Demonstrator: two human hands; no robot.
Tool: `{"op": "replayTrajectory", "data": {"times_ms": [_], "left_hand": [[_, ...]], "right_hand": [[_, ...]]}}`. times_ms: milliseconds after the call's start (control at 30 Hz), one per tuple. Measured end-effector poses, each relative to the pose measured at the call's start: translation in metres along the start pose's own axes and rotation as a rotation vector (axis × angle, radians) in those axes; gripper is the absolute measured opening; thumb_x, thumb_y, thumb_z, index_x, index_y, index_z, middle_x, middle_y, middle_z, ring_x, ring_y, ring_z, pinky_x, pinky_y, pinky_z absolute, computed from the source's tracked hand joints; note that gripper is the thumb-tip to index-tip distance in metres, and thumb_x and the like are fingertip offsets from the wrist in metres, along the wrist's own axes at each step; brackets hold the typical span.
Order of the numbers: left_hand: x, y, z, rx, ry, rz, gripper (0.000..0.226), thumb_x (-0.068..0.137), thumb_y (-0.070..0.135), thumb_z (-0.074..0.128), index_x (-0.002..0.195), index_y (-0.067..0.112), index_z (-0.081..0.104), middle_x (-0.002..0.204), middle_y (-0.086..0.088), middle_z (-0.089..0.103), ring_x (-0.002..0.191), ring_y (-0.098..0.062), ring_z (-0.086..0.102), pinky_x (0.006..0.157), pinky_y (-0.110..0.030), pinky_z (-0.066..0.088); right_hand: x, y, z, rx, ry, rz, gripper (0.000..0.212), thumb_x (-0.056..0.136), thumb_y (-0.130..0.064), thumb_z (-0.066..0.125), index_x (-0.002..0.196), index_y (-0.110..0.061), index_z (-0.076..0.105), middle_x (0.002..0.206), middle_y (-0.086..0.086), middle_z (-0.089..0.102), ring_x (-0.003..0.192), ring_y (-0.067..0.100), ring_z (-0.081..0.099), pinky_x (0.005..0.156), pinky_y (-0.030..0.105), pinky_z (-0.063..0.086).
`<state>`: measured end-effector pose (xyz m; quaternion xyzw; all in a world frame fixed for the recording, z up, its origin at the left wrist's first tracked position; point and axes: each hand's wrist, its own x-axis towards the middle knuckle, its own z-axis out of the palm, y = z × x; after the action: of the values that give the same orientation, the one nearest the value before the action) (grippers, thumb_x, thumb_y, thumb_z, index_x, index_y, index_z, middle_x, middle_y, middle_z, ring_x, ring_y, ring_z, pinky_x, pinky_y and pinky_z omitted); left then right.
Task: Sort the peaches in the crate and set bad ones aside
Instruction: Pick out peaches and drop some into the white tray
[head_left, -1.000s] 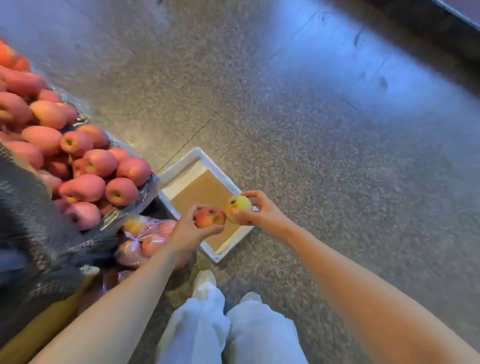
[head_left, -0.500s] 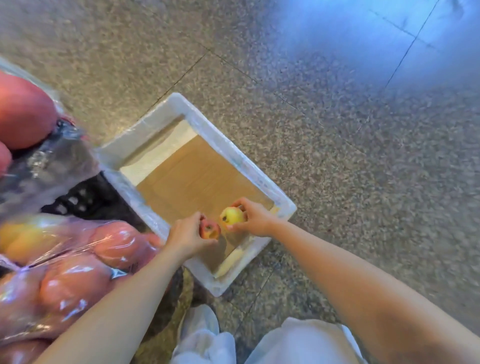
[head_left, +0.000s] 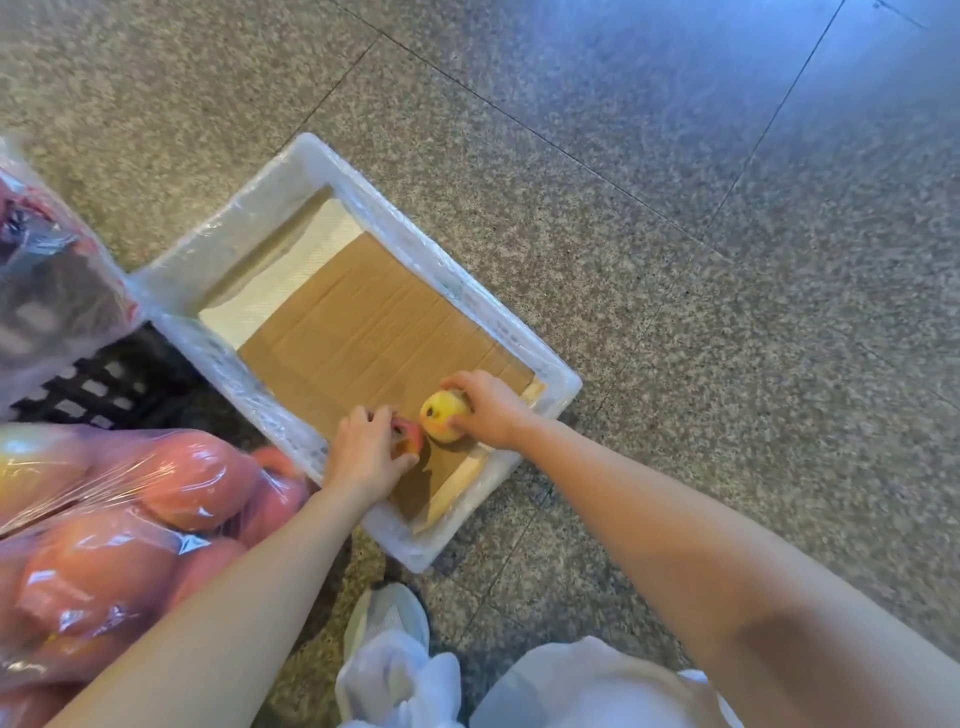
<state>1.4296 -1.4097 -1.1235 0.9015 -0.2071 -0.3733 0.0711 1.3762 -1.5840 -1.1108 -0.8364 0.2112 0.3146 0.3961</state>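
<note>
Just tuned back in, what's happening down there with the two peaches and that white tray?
A person bends over a white film-wrapped tray lined with brown cardboard on the speckled stone floor. The left hand grips a small red peach and the right hand grips a yellow peach, side by side low over the tray's near corner; whether they touch the cardboard is unclear. No other fruit lies in the tray. At the left sit reddish peaches under clear plastic.
</note>
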Motion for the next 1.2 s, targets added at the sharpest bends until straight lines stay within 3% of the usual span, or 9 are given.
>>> {"op": "replayTrajectory", "data": {"times_ms": [133,300,467,600,767,967,1033,1100,1200], "left_hand": [[-0.047,0.033,-0.042,-0.136,0.091,-0.005,0.043,0.090,0.034,0.061,0.128,0.016,0.053,0.120,-0.011,0.051,0.112,-0.029,0.052,0.091,-0.041,0.046],[-0.145,0.096,-0.129,-0.349,0.161,0.037,0.021,0.091,0.025,0.058,0.109,0.017,0.064,0.106,-0.003,0.061,0.095,-0.020,0.061,0.084,-0.039,0.050],[-0.274,0.157,-0.240,-0.425,0.264,0.047,0.014,0.093,0.024,0.055,0.103,0.023,0.065,0.099,0.002,0.067,0.089,-0.017,0.062,0.078,-0.035,0.049],[-0.387,0.196,-0.339,-0.521,0.434,0.113,0.014,0.092,0.019,0.055,0.100,0.023,0.066,0.094,0.005,0.068,0.084,-0.015,0.062,0.073,-0.034,0.049],[-0.507,0.209,-0.458,-0.565,0.751,0.273,0.019,0.089,0.008,0.054,0.101,0.019,0.065,0.094,0.006,0.066,0.076,-0.013,0.060,0.071,-0.035,0.050],[-0.617,0.149,-0.549,-0.481,1.074,0.306,0.020,0.091,0.011,0.051,0.105,0.017,0.064,0.097,0.006,0.064,0.074,-0.008,0.057,0.069,-0.027,0.047],[-0.641,0.108,-0.563,-0.446,1.148,0.273,0.019,0.090,0.010,0.053,0.104,0.016,0.064,0.098,0.004,0.064,0.075,-0.012,0.057,0.069,-0.028,0.046],[-0.662,0.058,-0.571,-0.408,1.176,0.186,0.018,0.089,0.011,0.054,0.102,0.018,0.064,0.097,0.003,0.063,0.075,-0.014,0.057,0.068,-0.031,0.045],[-0.686,-0.022,-0.575,-0.338,1.099,0.038,0.016,0.087,0.014,0.055,0.100,0.019,0.063,0.095,0.002,0.059,0.081,-0.018,0.058,0.071,-0.035,0.046]], "right_hand": [[-0.052,-0.023,-0.030,0.096,0.103,-0.017,0.039,0.092,-0.020,0.062,0.130,-0.014,0.055,0.128,0.007,0.056,0.114,0.022,0.056,0.099,0.041,0.047],[-0.164,-0.084,-0.095,0.288,0.244,-0.035,0.021,0.095,-0.018,0.056,0.113,-0.017,0.066,0.112,-0.001,0.068,0.093,0.010,0.058,0.090,0.034,0.052],[-0.304,-0.173,-0.177,0.367,0.315,-0.120,0.017,0.096,-0.018,0.055,0.108,-0.019,0.067,0.093,0.006,0.071,0.085,0.024,0.067,0.075,0.038,0.058],[-0.407,-0.260,-0.243,0.298,0.354,-0.255,0.014,0.094,-0.020,0.055,0.101,-0.021,0.068,0.084,0.005,0.071,0.078,0.024,0.067,0.079,0.047,0.055],[-0.505,-0.385,-0.310,0.291,0.397,-0.474,0.014,0.095,-0.014,0.055,0.096,-0.011,0.068,0.076,0.001,0.067,0.065,0.012,0.063,0.077,0.042,0.055],[-0.567,-0.538,-0.310,0.239,0.405,-0.747,0.013,0.095,-0.018,0.054,0.097,-0.015,0.067,0.074,-0.004,0.068,0.066,0.017,0.067,0.072,0.037,0.056],[-0.579,-0.583,-0.286,0.202,0.371,-0.826,0.014,0.095,-0.014,0.054,0.099,-0.010,0.067,0.077,0.000,0.069,0.064,0.015,0.066,0.066,0.025,0.054],[-0.589,-0.624,-0.255,0.174,0.328,-0.890,0.015,0.095,-0.006,0.054,0.101,0.001,0.066,0.078,0.009,0.066,0.058,0.010,0.060,0.058,0.013,0.047],[-0.588,-0.675,-0.201,0.052,0.263,-0.930,0.018,0.094,-0.006,0.056,0.106,0.004,0.065,0.082,0.011,0.066,0.060,0.006,0.057,0.059,0.015,0.045]]}}
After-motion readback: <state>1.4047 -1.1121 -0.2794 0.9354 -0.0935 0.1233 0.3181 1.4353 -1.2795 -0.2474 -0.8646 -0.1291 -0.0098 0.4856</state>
